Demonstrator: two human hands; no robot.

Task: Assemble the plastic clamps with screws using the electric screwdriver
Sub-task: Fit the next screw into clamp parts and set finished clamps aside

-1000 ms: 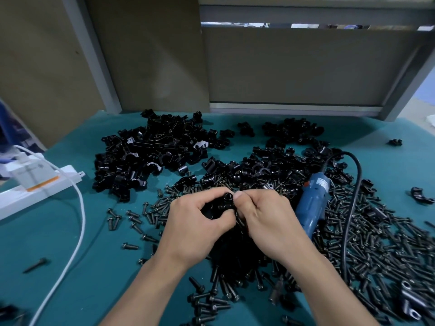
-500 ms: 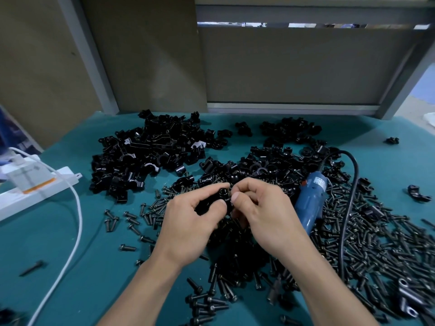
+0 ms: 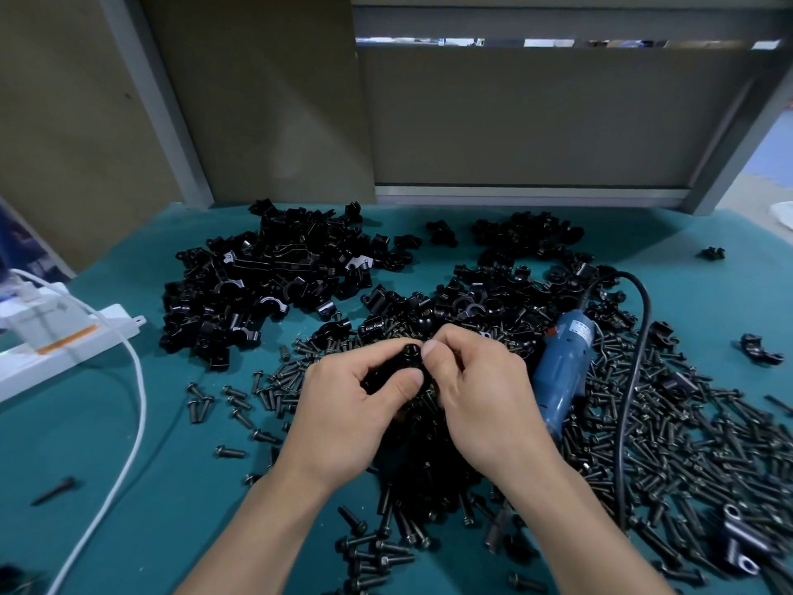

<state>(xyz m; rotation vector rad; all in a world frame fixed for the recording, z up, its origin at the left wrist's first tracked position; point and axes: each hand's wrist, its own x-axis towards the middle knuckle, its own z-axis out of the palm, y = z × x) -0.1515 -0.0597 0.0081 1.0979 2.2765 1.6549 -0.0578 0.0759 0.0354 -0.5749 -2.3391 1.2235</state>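
We grip one clamp [image 3: 405,350] in our left hand [image 3: 347,418] | our right hand [image 3: 485,392] pinches its top | both just left of the screwdriver [image 3: 562,367].

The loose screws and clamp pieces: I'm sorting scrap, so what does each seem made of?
Screws: probably steel with a dark, dull coating; heads and threads give small grey glints. Clamp pieces: apparently moulded black plastic, fairly glossy, with soft highlights along curved edges.

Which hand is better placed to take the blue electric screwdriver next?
Probably right: the electric screwdriver lies just beside the right hand, while the left hand grips the clamp, farther from the tool.
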